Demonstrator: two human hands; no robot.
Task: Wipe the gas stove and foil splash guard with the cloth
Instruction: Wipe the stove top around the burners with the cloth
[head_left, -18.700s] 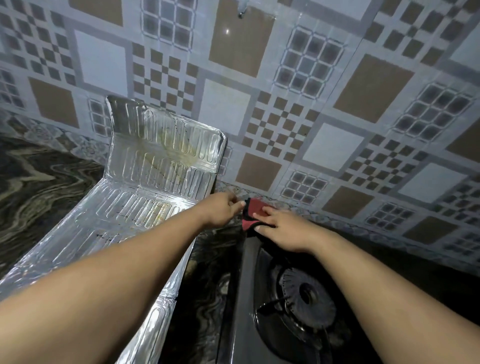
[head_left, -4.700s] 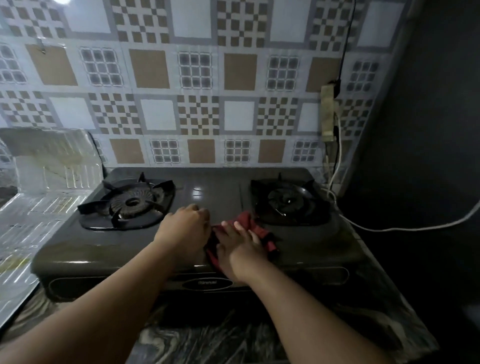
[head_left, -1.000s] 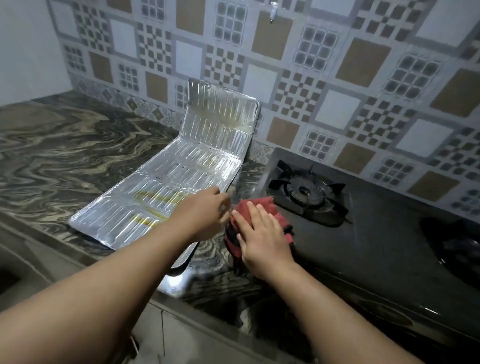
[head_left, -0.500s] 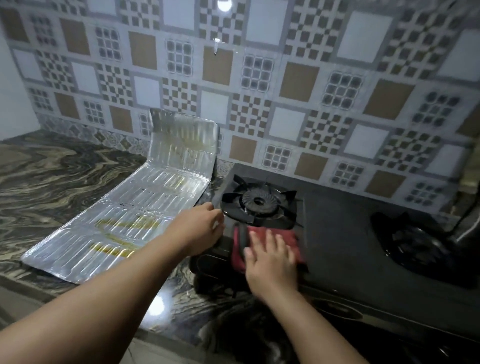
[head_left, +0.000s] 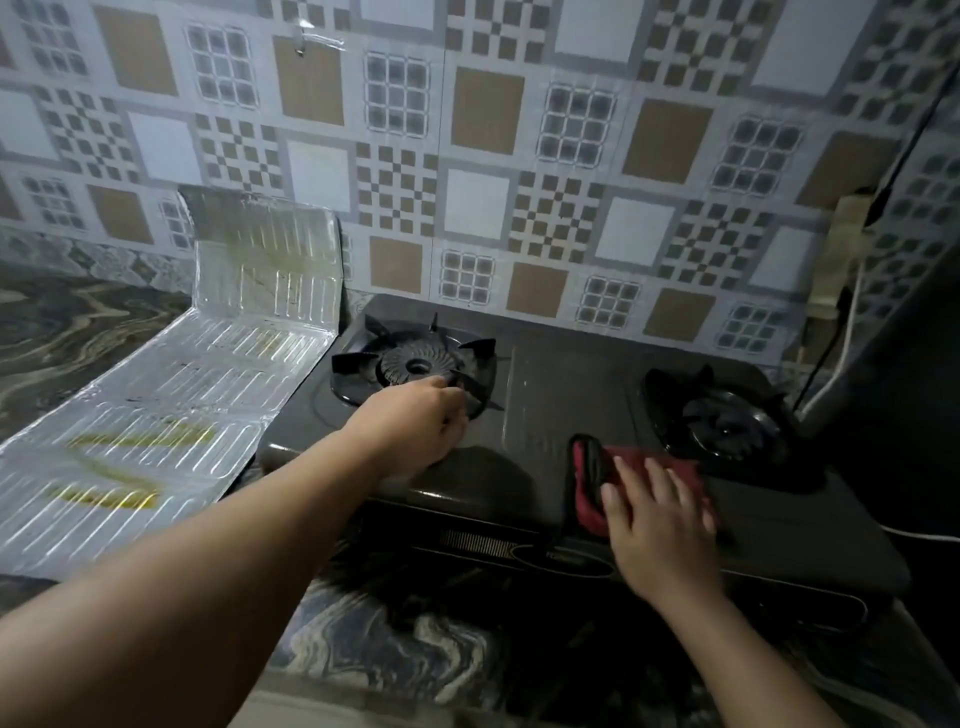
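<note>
A black two-burner gas stove (head_left: 550, 395) stands on the marble counter against the tiled wall. My right hand (head_left: 655, 514) lies flat, fingers spread, on a red cloth (head_left: 589, 480) at the stove's front middle, just left of the right burner (head_left: 727, 428). My left hand (head_left: 415, 426) rests on the stove top at the front edge of the left burner (head_left: 413, 366), fingers curled; whether it grips the burner grate I cannot tell. The foil splash guard (head_left: 171, 395) lies flat on the counter to the left, its far end bent up against the wall, with yellowish streaks on it.
Dark veined marble counter (head_left: 67, 332) spreads left of the foil and in front of the stove. A wall socket (head_left: 839, 260) with a white cable (head_left: 852, 306) hangs at the right, near a dark wall (head_left: 914, 364).
My right hand has slid the red cloth to the right along the stove's front, from the left burner to the middle. My left hand moved from the stove's left edge onto the left burner's rim.
</note>
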